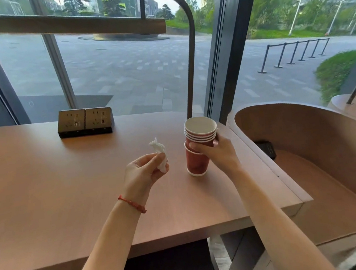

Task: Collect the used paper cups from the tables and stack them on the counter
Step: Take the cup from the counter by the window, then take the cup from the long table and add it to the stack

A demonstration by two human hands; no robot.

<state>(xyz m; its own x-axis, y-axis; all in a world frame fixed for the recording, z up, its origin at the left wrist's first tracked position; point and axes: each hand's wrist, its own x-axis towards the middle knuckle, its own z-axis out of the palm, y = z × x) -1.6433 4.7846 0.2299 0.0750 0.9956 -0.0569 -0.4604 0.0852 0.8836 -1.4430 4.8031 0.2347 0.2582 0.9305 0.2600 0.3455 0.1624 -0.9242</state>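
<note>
the right hand [216, 152] has its fingers [198, 147] curled round the lower part of a stack of red paper cups [201, 132], thumb on the far right side of it; the stack is tilted a little and its bottom sits in the mouth of a single red cup [197, 163] that stands upright on the table [56, 180]; whether the stack is fully seated in that cup cannot be told; the white inside of the top cup shows, and several white rims are layered below it; the left hand [142, 173] is palm up, fingers bent inward, pinching a crumpled white tissue [160, 154] between thumb and fingertips, held above the table just left of the cups and apart from them; a red bracelet [132, 203] circles the left wrist; both forearms are bare and reach in from the near edge; the table is brown wood; at its far side, left of the hands, a dark block of power sockets [84, 122] sits on the surface; to the right of the table is a curved wooden seat [304, 134] with a dark flat object [266, 148] lying on it, too dim to identify; beyond the table a large window [122, 70] shows a paved plaza, trees and a row of barrier posts.
</note>
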